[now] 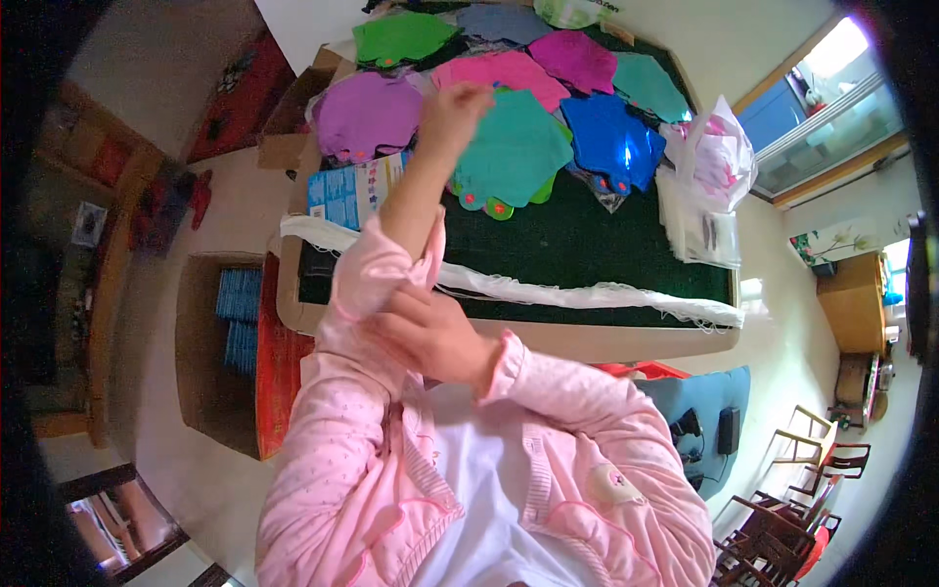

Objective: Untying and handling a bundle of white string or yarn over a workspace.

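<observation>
cardboard box (pixel 202 396) with blue stacks (pixel 241 311)

Daylight: 1 bright window (pixel 838 47), upper right, blown out to white. Pale floor (pixel 787 323) at right is well lit; brown woodwork (pixel 106 293) at left lies dim and grainy. Glare whitens the glossy blue piece (pixel 611 137). Left hand (pixel 455 110): slightly soft. Straight edges bow; black vignetting rings the rim.

R grip (pixel 440 338) on L sleeve (pixel 386 274) | L grip (pixel 457 110) blurry, poss. over pink pc (pixel 514 76)
</observation>
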